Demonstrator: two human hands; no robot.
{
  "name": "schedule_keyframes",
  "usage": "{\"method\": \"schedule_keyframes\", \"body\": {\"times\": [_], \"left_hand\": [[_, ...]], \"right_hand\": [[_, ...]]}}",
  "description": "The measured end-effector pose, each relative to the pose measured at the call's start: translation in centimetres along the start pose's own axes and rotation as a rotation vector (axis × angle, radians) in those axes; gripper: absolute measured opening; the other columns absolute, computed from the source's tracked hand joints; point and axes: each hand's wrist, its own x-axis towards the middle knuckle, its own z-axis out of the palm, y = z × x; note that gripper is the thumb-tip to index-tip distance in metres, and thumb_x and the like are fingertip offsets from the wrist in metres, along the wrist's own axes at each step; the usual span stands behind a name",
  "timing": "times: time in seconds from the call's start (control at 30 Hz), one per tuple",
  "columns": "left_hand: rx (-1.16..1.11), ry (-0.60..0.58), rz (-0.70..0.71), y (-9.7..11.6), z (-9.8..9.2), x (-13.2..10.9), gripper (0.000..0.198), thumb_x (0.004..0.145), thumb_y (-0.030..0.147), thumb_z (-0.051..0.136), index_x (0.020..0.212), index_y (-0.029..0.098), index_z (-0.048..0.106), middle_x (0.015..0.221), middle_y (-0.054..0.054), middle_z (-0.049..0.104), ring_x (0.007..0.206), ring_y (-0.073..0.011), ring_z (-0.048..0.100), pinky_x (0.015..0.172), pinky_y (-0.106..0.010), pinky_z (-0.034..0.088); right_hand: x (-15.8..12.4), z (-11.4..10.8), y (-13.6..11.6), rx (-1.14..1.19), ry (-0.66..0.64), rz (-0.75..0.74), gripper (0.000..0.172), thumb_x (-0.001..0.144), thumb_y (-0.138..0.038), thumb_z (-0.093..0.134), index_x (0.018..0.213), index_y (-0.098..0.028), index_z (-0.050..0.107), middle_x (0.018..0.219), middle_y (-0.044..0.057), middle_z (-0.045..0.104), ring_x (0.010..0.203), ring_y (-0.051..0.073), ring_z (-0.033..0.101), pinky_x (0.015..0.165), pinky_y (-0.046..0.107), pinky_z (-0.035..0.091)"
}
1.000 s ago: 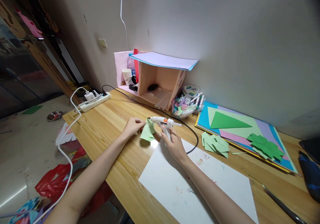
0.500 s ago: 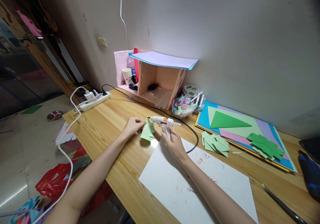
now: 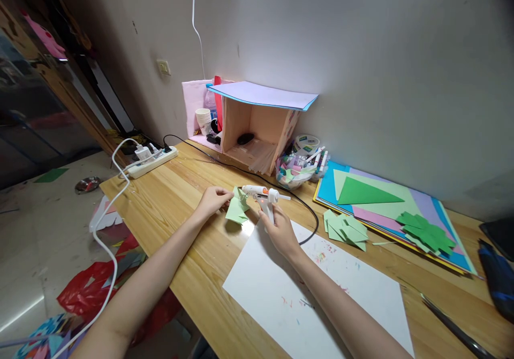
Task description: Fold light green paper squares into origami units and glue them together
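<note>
My left hand (image 3: 214,200) pinches the left edge of a folded light green paper piece (image 3: 237,209) above the wooden table. A white glue gun (image 3: 263,193) is gripped by its handle in my right hand (image 3: 280,229). The gun's nozzle points left, at the upper part of the green paper; whether it touches is too small to tell. A small red light shows on the gun. Beneath my right forearm lies a white sheet (image 3: 321,295) with coloured specks.
Light green cut pieces (image 3: 346,229) lie right of my right hand, beside stacked coloured paper (image 3: 377,209). A black cable (image 3: 241,169) curves behind the gun. Behind stand a bowl of scraps (image 3: 295,172) and a box shelf (image 3: 257,129); a power strip (image 3: 152,163) sits left, tweezers (image 3: 453,324) right.
</note>
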Motion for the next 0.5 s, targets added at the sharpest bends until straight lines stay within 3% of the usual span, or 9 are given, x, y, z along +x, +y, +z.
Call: {"method": "schedule_keyframes", "body": {"times": [0.5], "left_hand": [[-0.03, 0.04, 0.009, 0.07, -0.21, 0.16, 0.017, 0.062, 0.029, 0.062, 0.061, 0.011, 0.062, 0.049, 0.0, 0.058, 0.042, -0.0089, 0.051, 0.043, -0.019, 0.039]], "right_hand": [[0.11, -0.11, -0.18, 0.046, -0.002, 0.008, 0.037, 0.083, -0.035, 0.041, 0.114, -0.019, 0.055, 0.111, 0.008, 0.059, 0.105, 0.025, 0.052, 0.09, 0.037, 0.037]]}}
